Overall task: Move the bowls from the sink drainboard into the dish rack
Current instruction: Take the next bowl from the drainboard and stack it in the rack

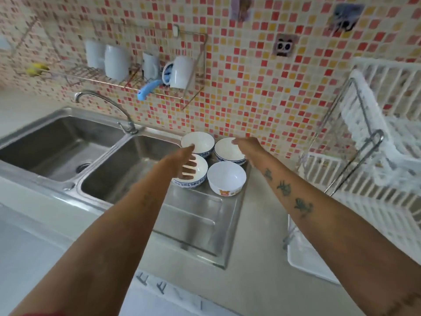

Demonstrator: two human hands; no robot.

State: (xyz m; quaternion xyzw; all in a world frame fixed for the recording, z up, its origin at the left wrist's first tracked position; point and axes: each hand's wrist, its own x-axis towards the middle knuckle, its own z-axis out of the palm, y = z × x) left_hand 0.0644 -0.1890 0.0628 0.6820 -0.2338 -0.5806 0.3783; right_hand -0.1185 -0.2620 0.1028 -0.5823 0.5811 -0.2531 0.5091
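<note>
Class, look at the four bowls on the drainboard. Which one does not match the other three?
The front right bowl, nearest the person. Its outside is white with an orange picture near the base, while the other three have blue patterning around the outside.

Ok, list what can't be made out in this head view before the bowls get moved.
- Left hand: over the near-left bowl; the hand hides whether its fingers touch the bowl.
- Right hand: covers the far-right bowl rim; grip hidden.
- Dish rack: cut off by the right edge, washed out; free slots unclear.
- Wall rack cups: blurred, count uncertain.
- Far-left bowl: near rim behind the left hand.
</note>
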